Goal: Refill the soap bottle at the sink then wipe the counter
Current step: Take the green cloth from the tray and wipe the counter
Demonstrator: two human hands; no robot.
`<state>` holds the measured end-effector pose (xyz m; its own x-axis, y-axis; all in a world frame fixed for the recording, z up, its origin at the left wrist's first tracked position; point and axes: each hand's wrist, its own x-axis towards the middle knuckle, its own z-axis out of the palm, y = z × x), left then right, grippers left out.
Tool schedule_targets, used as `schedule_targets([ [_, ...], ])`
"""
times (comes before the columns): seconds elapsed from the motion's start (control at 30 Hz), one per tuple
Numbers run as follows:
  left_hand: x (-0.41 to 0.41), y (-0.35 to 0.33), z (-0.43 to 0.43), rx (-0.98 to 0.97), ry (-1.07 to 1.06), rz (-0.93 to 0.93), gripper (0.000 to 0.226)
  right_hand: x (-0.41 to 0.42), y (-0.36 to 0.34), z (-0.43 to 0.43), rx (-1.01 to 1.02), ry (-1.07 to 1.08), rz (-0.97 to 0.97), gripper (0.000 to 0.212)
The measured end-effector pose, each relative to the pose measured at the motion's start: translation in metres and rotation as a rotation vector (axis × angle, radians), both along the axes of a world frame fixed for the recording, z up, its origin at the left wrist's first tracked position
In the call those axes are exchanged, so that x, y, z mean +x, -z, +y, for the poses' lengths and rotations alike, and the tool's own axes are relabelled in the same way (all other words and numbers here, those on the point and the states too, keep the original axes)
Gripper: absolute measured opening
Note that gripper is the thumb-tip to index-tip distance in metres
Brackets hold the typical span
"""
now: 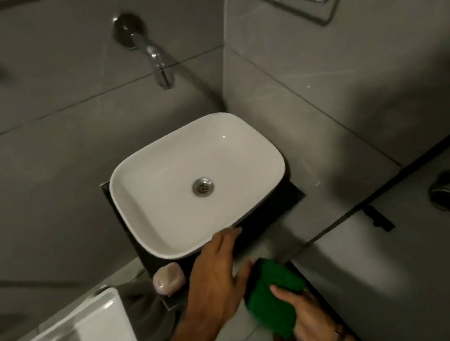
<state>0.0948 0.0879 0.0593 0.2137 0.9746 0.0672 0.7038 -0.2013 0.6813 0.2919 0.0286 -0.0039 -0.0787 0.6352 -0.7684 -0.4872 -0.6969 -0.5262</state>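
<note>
Head view: left hand (215, 275), fingers spread flat, rests on the desk (255, 229) below the white sink (159, 165) at centre. Right hand (305, 318) grips green cloth (273, 293), lower right. Soap bottle (166, 278) lies lower centre.

Both forearms are bare, no sleeves showing; the right wrist wears a thin dark band (339, 337) with a small clasp.

Glossy white sink (133, 183), chrome tap (158, 61)
</note>
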Motion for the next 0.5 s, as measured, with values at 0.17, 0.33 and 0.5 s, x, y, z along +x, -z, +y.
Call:
schedule_targets([
  [0.17, 0.044, 0.024, 0.104, 0.130, 0.345, 0.435, 0.072, 0.054, 0.004, 0.056, 0.140, 0.215, -0.225, 0.040],
  [0.33, 0.048, 0.055, 0.159, 0.284, 0.614, 0.680, 0.075, 0.090, 0.022, 0.136, 0.396, 0.200, -0.704, 0.049],
  [0.5, 0.049, 0.077, 0.167, 0.358, 0.626, 0.721, 0.075, 0.083, 0.057, 0.189, 0.496, -0.176, -1.310, 0.081],
])
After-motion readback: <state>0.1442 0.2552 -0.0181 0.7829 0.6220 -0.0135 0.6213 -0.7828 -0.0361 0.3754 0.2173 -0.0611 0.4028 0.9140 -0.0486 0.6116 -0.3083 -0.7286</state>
